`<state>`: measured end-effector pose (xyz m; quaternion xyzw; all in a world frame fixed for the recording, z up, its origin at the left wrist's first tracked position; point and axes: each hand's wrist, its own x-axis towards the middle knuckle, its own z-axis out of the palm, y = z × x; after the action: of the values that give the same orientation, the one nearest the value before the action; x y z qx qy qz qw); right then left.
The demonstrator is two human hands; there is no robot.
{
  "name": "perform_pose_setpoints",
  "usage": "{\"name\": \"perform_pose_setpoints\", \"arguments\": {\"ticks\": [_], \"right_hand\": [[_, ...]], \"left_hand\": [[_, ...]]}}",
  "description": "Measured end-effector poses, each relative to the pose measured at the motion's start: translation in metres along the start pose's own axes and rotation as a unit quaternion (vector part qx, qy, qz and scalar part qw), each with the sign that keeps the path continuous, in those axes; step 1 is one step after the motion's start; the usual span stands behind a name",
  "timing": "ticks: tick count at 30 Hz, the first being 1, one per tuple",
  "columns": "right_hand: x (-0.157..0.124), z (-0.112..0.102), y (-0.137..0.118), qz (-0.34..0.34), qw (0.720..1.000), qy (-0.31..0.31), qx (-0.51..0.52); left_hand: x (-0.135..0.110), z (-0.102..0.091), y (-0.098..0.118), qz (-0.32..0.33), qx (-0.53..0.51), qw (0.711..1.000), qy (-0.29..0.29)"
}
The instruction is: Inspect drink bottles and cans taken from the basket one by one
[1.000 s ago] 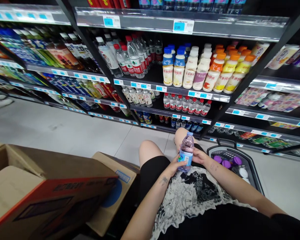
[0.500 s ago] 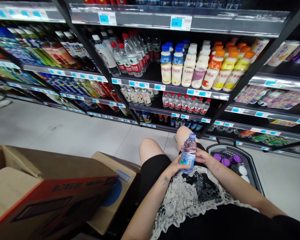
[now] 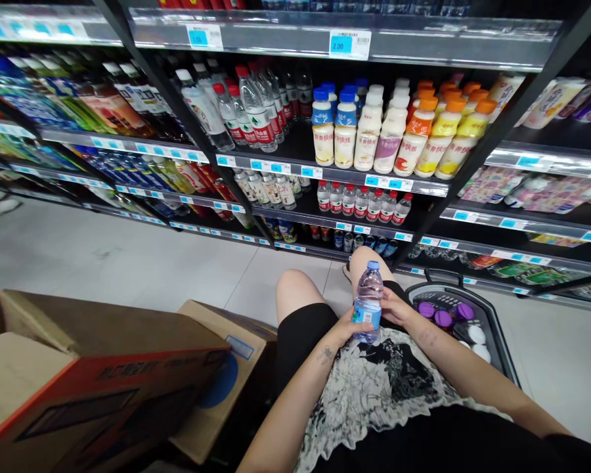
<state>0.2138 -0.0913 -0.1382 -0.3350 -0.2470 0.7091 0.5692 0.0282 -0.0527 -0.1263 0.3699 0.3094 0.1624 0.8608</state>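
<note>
The clear plastic bottle is above the lap, its blue cap toward twelve o'clock. The left hand is closed around its lower body, thumb across the glossy label; the right hand meets it at three o'clock, though its fingers are partly hidden, so whether they clamp or merely rest I cannot tell. It should handle as moderately heavy, thin-walled and slightly slippery, giving under a squeeze but hardly fragile; the labelled waist looks the surest hold. Beneath lies a crinkly, ruffle-edged printed cloth. Around the bottle, a rigid dark plastic basket with rounded corners sits at three o'clock, a stiff, matte cardboard box at nine, smooth, rounded opaque bottles at twelve and transparent red-capped bottles at eleven.
</note>
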Motion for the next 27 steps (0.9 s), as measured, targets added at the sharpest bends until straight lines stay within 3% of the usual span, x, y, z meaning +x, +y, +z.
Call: {"name": "perform_pose_setpoints", "arguments": {"ticks": [6, 14, 22, 27], "right_hand": [[-0.007, 0.009, -0.002, -0.031, 0.999, 0.016, -0.042], [-0.007, 0.003, -0.005, 0.007, 0.998, -0.002, -0.064], [-0.005, -0.002, -0.008, 0.036, 0.998, -0.039, -0.039], [-0.005, 0.000, -0.010, 0.044, 0.997, -0.040, -0.038]], "left_hand": [[-0.001, -0.001, 0.007, -0.058, 0.029, 0.998, -0.020], [-0.002, 0.004, 0.013, 0.000, 0.123, 0.991, -0.044], [-0.004, 0.010, 0.018, 0.040, 0.105, 0.991, -0.068], [-0.004, 0.008, 0.016, 0.037, 0.119, 0.991, -0.054]]}}
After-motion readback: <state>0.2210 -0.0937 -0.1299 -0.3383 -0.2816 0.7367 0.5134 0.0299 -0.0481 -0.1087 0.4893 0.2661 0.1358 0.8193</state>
